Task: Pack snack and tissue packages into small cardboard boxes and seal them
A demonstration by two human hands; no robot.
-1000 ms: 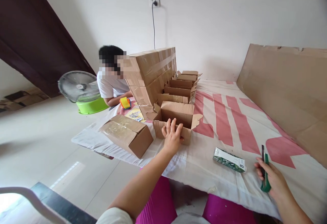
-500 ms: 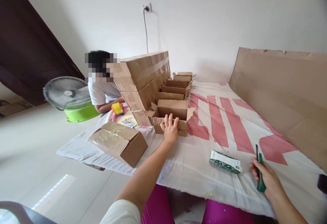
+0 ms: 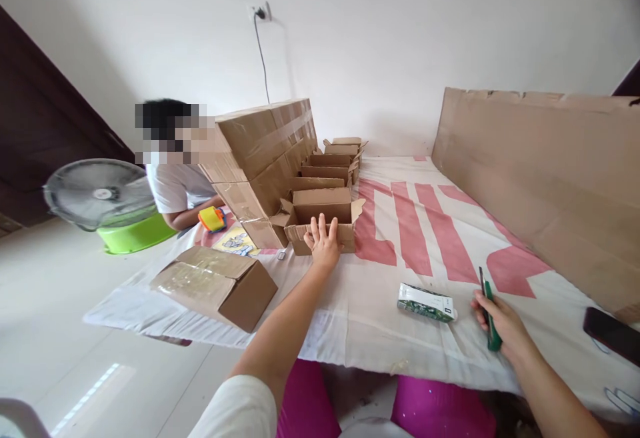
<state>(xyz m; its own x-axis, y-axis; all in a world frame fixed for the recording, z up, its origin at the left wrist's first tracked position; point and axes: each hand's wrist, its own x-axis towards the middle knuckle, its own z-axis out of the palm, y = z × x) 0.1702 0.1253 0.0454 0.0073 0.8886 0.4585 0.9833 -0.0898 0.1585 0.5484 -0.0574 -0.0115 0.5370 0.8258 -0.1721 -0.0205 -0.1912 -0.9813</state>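
My left hand (image 3: 324, 245) lies with spread fingers against the front wall of an open cardboard box (image 3: 299, 241), its fingertips near the upper edge. The box's flaps stand up and outward, and I cannot see its floor. In my right hand (image 3: 504, 323) is a green utility knife (image 3: 493, 337), its tip pointing up and away from me. Left of the knife, a small green-and-white carton (image 3: 426, 303) rests on the white-and-red cloth (image 3: 370, 305). A taped, closed cardboard box (image 3: 215, 286) sits at the near left, apart from both hands.
Behind the open box runs a row of more open boxes (image 3: 327, 173), beside stacked taped boxes (image 3: 265, 138). A large cardboard sheet (image 3: 540, 171) leans at right, near a dark phone (image 3: 613, 333). A yellow-orange tape dispenser (image 3: 213, 219), another person (image 3: 175, 188) and a fan (image 3: 103, 193) are at left.
The view has shifted slightly, moving the scene leftward and showing more of the phone at right. My left hand stays at the open box, and my right hand still holds the utility knife.
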